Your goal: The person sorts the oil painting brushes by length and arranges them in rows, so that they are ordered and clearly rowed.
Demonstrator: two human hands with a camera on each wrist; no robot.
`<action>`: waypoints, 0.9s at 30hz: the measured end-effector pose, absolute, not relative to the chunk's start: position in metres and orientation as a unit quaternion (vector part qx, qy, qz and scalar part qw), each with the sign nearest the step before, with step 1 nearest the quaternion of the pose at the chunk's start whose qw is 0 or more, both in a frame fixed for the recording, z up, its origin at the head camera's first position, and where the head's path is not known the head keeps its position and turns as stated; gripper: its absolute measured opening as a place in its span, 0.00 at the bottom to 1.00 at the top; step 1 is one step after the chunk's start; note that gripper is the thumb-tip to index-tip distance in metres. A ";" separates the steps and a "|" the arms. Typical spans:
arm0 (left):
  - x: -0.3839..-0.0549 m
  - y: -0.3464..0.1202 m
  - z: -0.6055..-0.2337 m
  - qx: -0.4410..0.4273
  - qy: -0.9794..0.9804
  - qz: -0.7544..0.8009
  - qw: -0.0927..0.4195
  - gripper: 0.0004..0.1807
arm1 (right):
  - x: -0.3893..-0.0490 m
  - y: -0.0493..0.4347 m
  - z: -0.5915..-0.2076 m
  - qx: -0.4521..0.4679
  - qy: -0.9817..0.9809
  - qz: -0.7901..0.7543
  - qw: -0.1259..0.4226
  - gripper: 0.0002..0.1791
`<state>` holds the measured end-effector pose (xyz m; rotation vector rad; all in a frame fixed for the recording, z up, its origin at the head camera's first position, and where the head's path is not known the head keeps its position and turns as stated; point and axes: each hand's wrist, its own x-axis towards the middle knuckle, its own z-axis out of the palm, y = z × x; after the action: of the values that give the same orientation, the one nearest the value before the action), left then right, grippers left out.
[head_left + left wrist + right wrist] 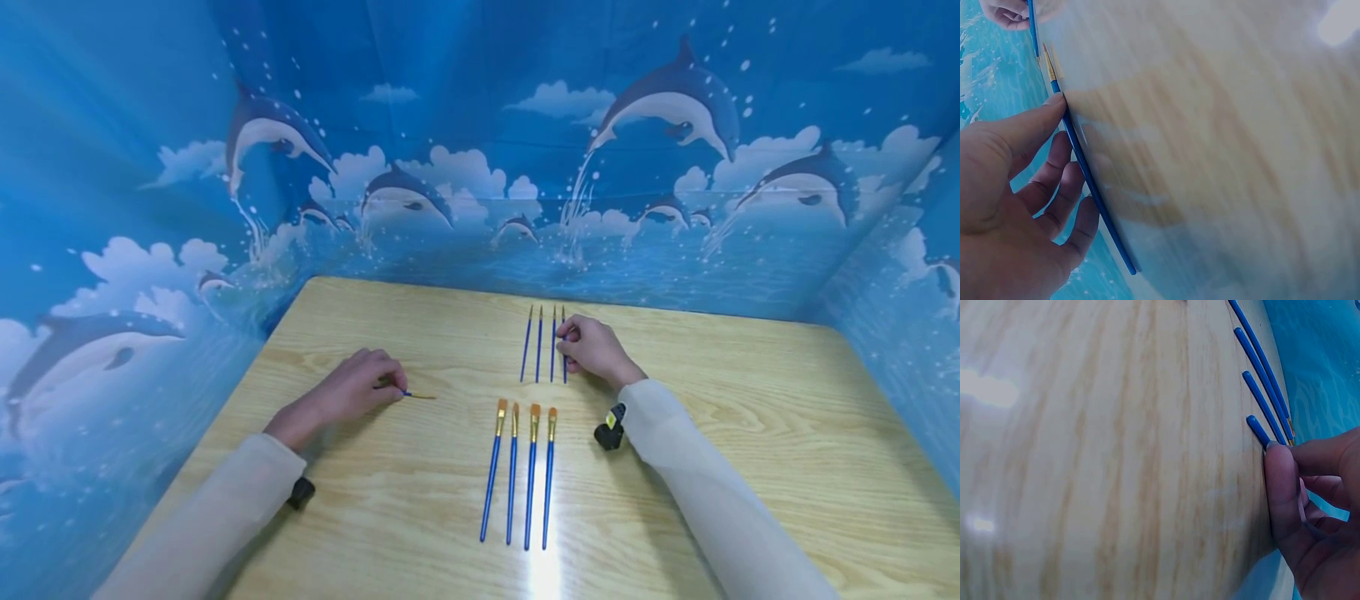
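My left hand (356, 387) pinches a thin paintbrush (1088, 169) with a blue handle, thumb near its gold ferrule. In the head view only its tip and ferrule stick out, pointing right, low over the table. Its full handle slants past the fingers in the left wrist view. My right hand (596, 346) grips the rightmost thin paintbrush (1257, 430) of the far row between thumb and forefinger, close to the tabletop. The other thin blue paintbrushes (539, 346) lie beside it, side by side, tips pointing away from me.
Nearer to me lies a row of several larger blue paintbrushes (513, 483) with orange-brown bristles. Everything is on a wood-grain table (750, 417). A blue dolphin-print curtain (480, 125) stands along its back and sides. Black wrist cameras (611, 429) hang below the sleeves.
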<state>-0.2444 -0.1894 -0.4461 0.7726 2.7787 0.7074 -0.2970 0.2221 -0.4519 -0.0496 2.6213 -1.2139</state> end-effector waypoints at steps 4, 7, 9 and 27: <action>-0.246 -0.191 -0.445 0.258 0.932 0.237 0.094 0.03 | -0.297 0.222 -0.451 -0.017 0.900 -0.418 0.125 0.12; -0.246 -0.190 -0.444 0.257 0.932 0.234 0.102 0.02 | -0.296 0.222 -0.451 -0.017 0.900 -0.417 0.125 0.12; -0.246 -0.191 -0.443 0.259 0.932 0.229 0.105 0.02 | -0.296 0.222 -0.451 -0.017 0.900 -0.417 0.125 0.12; -0.264 -0.171 -0.421 0.258 0.929 0.247 0.092 0.11 | -0.296 0.222 -0.451 -0.019 0.899 -0.419 0.128 0.12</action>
<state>-0.2644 -0.1712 -0.4211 0.7660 2.7595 0.7348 -0.2957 0.2219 -0.4508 -0.0557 2.6146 -1.2189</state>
